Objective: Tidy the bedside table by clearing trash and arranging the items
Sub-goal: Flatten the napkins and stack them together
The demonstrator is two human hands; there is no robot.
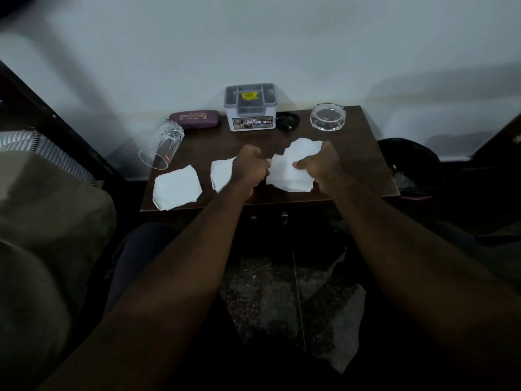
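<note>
Starting with the biggest thing, what do you see?

— A dark brown wooden bedside table (352, 153) against the pale wall, and a round black waste bin (408, 159) on the floor just beside its right edge.

And the hands?

— They are close together over the front of the table. The right hand (321, 162) grips a crumpled white paper sheet (293, 165), with the thumb on top of it. The left hand (249, 165) is curled and pinches the left edge of the same sheet.

Is there other paper?

— Yes. One torn white paper piece (176, 187) lies flat at the front left corner. A smaller torn white scrap (221, 172) lies between it and the hands, and the left hand partly hides it.

What else is on the table?

— A clear drinking glass (163, 146) lies on its side at the left edge. At the back stand a white plastic box with a grey divided top (251, 108), a maroon oval glasses case (194, 119) on the left of the box, and a round clear glass ashtray (328, 116) near the back right corner. A small black object (287, 121) lies just right of the box; what it is, I cannot tell.
</note>
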